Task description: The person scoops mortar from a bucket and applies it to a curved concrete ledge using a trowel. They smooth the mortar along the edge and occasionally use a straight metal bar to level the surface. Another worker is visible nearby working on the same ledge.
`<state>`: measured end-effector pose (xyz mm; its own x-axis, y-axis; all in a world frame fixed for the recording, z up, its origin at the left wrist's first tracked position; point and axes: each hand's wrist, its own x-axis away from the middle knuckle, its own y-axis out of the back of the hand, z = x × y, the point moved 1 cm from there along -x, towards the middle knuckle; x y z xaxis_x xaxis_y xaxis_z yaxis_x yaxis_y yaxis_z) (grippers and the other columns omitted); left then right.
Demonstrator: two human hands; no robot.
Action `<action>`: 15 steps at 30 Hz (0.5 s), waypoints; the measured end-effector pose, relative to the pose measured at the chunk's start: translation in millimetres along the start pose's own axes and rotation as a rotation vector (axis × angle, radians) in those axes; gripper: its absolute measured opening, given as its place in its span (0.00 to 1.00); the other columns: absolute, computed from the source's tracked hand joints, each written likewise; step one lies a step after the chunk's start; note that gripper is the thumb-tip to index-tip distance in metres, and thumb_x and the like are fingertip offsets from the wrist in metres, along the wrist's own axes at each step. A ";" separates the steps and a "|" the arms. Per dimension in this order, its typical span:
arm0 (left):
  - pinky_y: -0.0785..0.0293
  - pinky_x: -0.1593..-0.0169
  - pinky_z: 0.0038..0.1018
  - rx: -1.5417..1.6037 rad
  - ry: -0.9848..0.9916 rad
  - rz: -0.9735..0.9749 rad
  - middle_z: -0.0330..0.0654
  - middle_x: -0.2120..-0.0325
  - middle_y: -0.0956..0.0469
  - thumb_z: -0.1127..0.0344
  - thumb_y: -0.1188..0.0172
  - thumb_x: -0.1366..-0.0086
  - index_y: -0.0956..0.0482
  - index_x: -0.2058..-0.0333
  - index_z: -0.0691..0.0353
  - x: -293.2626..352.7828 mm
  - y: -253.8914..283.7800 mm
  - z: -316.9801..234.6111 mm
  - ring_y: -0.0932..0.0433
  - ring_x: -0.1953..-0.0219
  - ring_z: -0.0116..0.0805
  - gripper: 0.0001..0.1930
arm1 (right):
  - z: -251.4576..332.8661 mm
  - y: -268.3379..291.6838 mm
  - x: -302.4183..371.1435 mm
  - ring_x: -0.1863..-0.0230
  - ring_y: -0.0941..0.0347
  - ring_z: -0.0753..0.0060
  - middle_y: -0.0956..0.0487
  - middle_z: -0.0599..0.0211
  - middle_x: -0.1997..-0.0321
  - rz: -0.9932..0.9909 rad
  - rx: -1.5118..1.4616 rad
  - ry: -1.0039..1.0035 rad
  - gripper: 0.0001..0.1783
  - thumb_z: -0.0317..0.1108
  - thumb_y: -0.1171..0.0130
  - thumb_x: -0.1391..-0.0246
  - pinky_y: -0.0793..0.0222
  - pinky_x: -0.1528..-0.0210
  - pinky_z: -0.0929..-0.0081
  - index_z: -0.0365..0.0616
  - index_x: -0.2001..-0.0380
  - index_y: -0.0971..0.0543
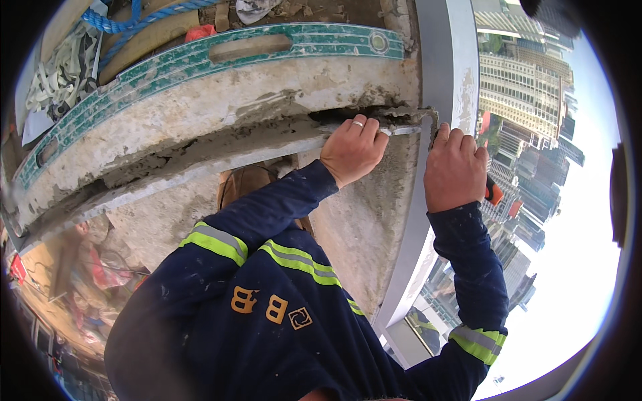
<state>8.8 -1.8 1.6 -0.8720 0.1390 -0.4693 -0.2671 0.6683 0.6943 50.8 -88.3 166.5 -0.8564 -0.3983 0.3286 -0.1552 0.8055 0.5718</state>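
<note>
My left hand (354,150), with a ring on one finger, is closed over the near edge of a long grey straightedge strip (221,159). The strip runs along the face of a concrete ledge (200,100). Wet grey mortar (247,137) fills part of the gap between strip and ledge, with a dark hollow just beyond my left fingers. My right hand (457,167) grips a trowel by its handle (493,191), whose orange and black end shows past my palm. The trowel's bent neck (434,121) is mortar-covered; its blade is largely hidden by mortar at the strip's right end.
A long green spirit level (321,43) lies on the ledge. Beyond it are blue rope (144,21), boards and debris. A grey metal frame (447,60) rises at the right, with tall buildings and a drop outside. Plastic scraps (107,271) lie at lower left.
</note>
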 end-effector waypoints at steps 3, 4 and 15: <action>0.32 0.65 0.27 0.003 0.002 -0.008 0.39 0.73 0.33 0.67 0.44 0.52 0.27 0.75 0.58 -0.5 1.1 -0.8 0.30 0.68 0.35 0.05 | 9.4 -6.3 -2.8 0.68 0.32 0.70 0.30 0.71 0.73 -0.030 -0.064 0.017 0.15 0.32 0.49 0.54 0.39 0.64 0.69 0.40 0.61 0.25; 0.31 0.66 0.28 -0.002 0.006 -0.008 0.39 0.73 0.33 0.67 0.44 0.53 0.27 0.74 0.58 -0.6 0.9 0.1 0.30 0.68 0.36 0.05 | 5.7 -1.6 -3.1 0.68 0.31 0.70 0.29 0.71 0.73 -0.046 -0.089 0.018 0.16 0.31 0.48 0.54 0.38 0.64 0.69 0.40 0.60 0.25; 0.31 0.65 0.27 -0.045 -0.025 0.012 0.39 0.72 0.31 0.69 0.41 0.52 0.27 0.74 0.58 -0.7 -7.0 1.4 0.29 0.68 0.36 0.05 | -27.7 23.0 32.3 0.55 0.28 0.66 0.25 0.65 0.60 0.102 -0.135 -0.171 0.21 0.32 0.48 0.49 0.33 0.53 0.64 0.47 0.49 0.27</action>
<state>11.9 -5.6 -3.8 -0.8649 0.1652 -0.4740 -0.2757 0.6327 0.7237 33.3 -94.9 211.1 -0.9370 -0.2282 0.2644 -0.0058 0.7672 0.6414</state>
